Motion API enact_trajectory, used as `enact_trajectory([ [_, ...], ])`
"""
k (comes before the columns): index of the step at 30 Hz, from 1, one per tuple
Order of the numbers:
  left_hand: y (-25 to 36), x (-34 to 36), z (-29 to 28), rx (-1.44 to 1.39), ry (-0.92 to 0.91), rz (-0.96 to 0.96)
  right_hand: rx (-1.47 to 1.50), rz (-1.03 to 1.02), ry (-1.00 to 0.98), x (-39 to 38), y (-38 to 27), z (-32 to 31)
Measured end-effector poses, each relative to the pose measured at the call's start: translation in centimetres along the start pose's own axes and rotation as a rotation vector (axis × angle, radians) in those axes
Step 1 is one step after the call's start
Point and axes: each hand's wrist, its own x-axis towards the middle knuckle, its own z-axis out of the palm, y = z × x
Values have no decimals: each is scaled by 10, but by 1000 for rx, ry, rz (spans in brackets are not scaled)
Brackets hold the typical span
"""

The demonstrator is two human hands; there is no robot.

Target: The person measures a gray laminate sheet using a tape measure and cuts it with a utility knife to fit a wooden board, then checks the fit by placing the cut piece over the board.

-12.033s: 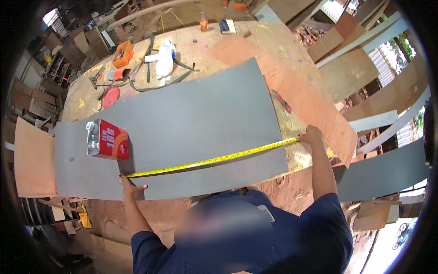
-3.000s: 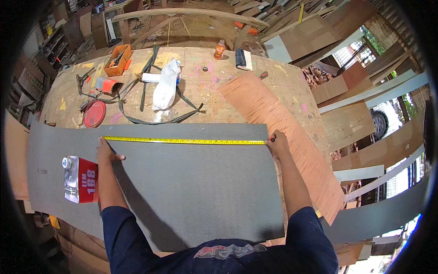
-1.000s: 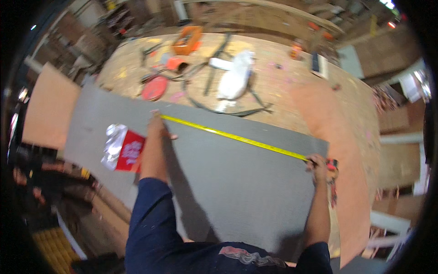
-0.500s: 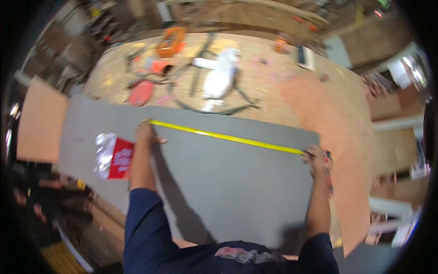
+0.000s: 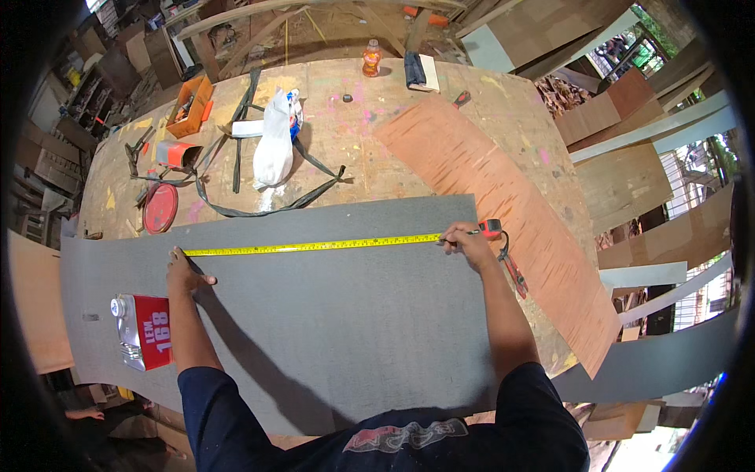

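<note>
A yellow tape measure (image 5: 314,245) lies stretched across a large grey sheet (image 5: 338,330). At its left end, my left hand (image 5: 185,274) holds the tip down with the fingers, its thumb held apart. My right hand (image 5: 467,245) is closed near the sheet's right edge, pinching a thin dark pencil-like stick over the blade. Just beyond those fingers sits the red and black tape case (image 5: 491,229), with a dark strap hanging from it. A red and silver metal can (image 5: 148,332) stands on the sheet beside my left forearm.
A reddish plywood strip (image 5: 503,204) lies to the right, with a red-handled tool (image 5: 515,277) near it. Farther back on the wooden table (image 5: 330,157) are a white bag (image 5: 273,145), dark straps, a red lid (image 5: 160,208), an orange box (image 5: 189,108) and a bottle (image 5: 371,59).
The view has swung, so the sheet, tape and hands appear farther left, and the tape looks more level. Both hands stay at the two ends of the stretched blade.
</note>
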Motion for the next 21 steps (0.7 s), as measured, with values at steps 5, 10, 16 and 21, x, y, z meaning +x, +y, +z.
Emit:
enact_trajectory([
  [5,-7,3,8,-18,8,-13,3,51,-28,3,-2,11],
  [10,-6,2,4,-38,-2,-4,-29,-3,3,3,-5,10],
  [16,-2,2,2,-66,-22,-6,-64,10,12,0,-9,10],
  [21,-16,12,14,-59,19,6,-71,21,14,2,-9,14],
])
